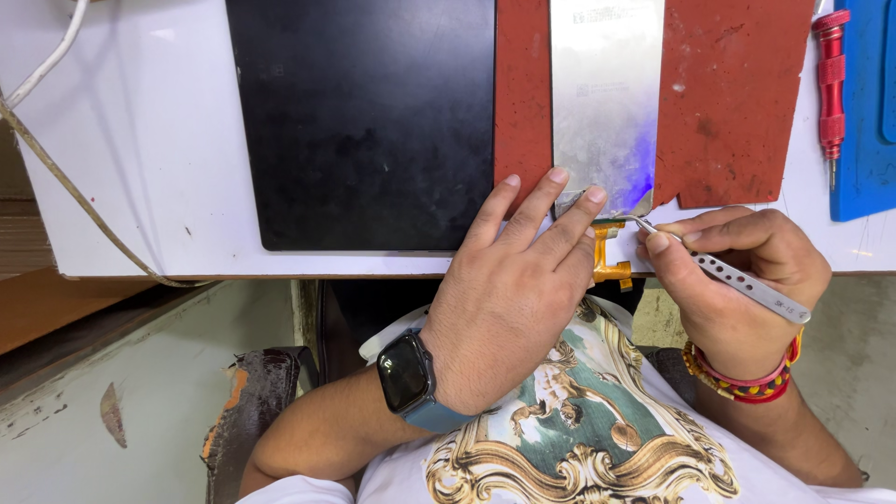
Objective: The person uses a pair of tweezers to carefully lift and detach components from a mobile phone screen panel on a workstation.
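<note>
**Tweezers at the orange ribbon cable**

The orange ribbon cable [609, 254] hangs off the near end of the silver screen panel [605, 103], at the front edge of the worktop [140, 140]. My right hand [737, 280] is closed around the tweezers [723, 273], their tips at the cable's top. My left hand [509, 294] lies open, fingertips pressing the panel onto the red mat [733, 93]. If the tips dig in, I judge the thin cable could tear; if my left hand slackens, the panel could slide. A black slab [364, 121] lies left; a red screwdriver [830, 84] lies beside a blue tray [868, 159], whose contents I cannot see.
</note>
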